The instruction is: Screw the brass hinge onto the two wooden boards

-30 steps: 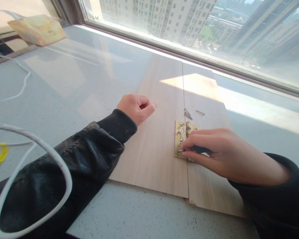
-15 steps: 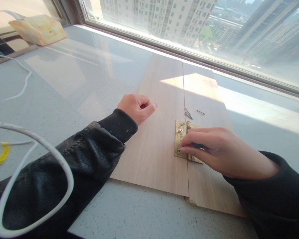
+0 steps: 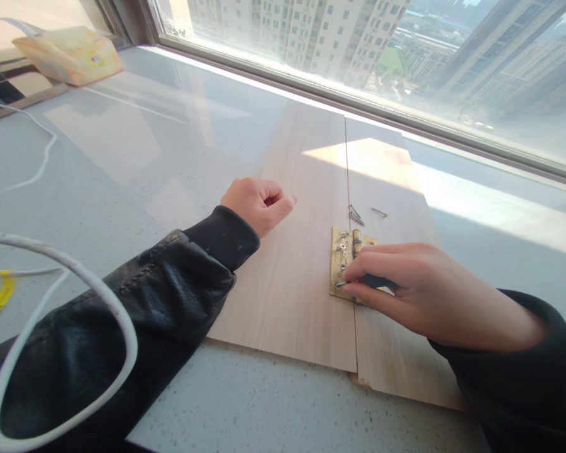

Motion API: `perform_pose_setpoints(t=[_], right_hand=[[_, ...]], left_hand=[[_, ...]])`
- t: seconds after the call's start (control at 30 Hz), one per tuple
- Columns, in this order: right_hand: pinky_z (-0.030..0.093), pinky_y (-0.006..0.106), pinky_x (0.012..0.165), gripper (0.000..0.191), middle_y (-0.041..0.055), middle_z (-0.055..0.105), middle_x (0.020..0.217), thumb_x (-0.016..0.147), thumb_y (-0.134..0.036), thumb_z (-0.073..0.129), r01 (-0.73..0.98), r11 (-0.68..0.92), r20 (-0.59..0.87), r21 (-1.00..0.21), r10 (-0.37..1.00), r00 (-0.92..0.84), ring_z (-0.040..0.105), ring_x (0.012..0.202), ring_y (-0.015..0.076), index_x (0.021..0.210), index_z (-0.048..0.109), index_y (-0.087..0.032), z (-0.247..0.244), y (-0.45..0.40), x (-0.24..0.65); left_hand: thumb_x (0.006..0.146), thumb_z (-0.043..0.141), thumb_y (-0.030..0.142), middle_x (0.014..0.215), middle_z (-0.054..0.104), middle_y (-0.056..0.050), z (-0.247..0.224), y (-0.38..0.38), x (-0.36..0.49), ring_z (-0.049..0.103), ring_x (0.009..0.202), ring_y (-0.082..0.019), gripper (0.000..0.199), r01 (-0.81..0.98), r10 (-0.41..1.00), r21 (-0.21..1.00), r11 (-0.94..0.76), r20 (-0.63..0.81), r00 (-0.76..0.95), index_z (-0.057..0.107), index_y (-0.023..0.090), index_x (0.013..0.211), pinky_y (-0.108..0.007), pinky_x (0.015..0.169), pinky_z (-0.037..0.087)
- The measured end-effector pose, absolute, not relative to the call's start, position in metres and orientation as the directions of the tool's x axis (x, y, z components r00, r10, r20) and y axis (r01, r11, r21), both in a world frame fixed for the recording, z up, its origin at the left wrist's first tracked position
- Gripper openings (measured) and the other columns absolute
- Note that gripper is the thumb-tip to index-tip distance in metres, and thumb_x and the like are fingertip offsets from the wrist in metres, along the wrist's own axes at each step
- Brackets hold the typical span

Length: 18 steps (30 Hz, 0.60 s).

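A brass-coloured hinge [image 3: 337,255] lies open across the seam between two pale wooden boards. My right hand [image 3: 405,283] is over its right leaf, thumb and forefinger pinched on a small silvery screw [image 3: 341,284] at the lower hole of the left leaf. Something dark shows between those fingers, but I cannot make out what it is. Further up the left leaf, bright metal shows at the holes. My left hand [image 3: 257,202] rests in a loose fist on the left board [image 3: 287,302], apart from the hinge, with nothing visible in it. Several loose screws [image 3: 356,217] lie just beyond the hinge.
One more screw [image 3: 379,212] lies apart on the right board [image 3: 396,365]. A white cable [image 3: 132,340] with a yellow tag [image 3: 0,296] loops over my left sleeve. A tissue pack [image 3: 70,56] stands at the far left, near the window frame [image 3: 264,82].
My right hand has shifted slightly and its fingers have changed angle at the lower hole, uncovering more of the hinge's upper right. My left hand keeps its pose.
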State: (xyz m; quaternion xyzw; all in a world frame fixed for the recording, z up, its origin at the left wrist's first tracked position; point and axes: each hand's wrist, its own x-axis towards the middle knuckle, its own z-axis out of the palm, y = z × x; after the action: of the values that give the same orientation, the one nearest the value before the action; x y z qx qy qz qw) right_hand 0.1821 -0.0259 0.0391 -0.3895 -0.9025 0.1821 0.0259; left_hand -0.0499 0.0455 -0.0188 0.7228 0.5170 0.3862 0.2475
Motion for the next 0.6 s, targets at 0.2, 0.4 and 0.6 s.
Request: perform_pose_setpoints(t=[0.2,0.4,0.6], right_hand=[[0.038,0.029,0.056,0.025,0.0007,0.063,0.071,0.091,-0.041,0.052,0.748,0.597,-0.139,-0.29,0.747,-0.65,0.055,0.061,0.0136,0.08,0.064,-0.022,0.0384,-0.0251,0.1839],[0.04,0.026,0.058,0.014,-0.0005,0.066,0.079,0.091,-0.028,0.053,0.661,0.647,-0.095,-0.38,0.683,-0.724,0.058,0.065,0.0112,0.093,0.067,-0.024,0.0432,-0.0261,0.1865],[0.038,0.027,0.055,0.023,0.0001,0.063,0.07,0.093,-0.032,0.048,0.71,0.637,-0.134,-0.301,0.709,-0.693,0.055,0.059,0.0122,0.08,0.063,-0.021,0.0392,-0.0245,0.1828]], left_hand=[[0.076,0.055,0.036,0.043,0.028,0.006,-0.0209,0.0481,-0.0511,0.027,0.045,-0.008,0.041,0.567,0.936,0.745,-0.351,0.301,0.184,0.035,0.019,0.045,-0.027,0.047,0.023],[0.076,0.055,0.037,0.043,0.028,0.006,-0.0211,0.0481,-0.0509,0.027,0.044,-0.007,0.042,0.568,0.932,0.74,-0.36,0.313,0.182,0.035,0.018,0.045,-0.026,0.046,0.022],[0.076,0.055,0.037,0.043,0.028,0.006,-0.0215,0.0489,-0.0516,0.027,0.044,-0.007,0.042,0.56,0.928,0.741,-0.37,0.322,0.187,0.035,0.018,0.044,-0.025,0.046,0.022]])
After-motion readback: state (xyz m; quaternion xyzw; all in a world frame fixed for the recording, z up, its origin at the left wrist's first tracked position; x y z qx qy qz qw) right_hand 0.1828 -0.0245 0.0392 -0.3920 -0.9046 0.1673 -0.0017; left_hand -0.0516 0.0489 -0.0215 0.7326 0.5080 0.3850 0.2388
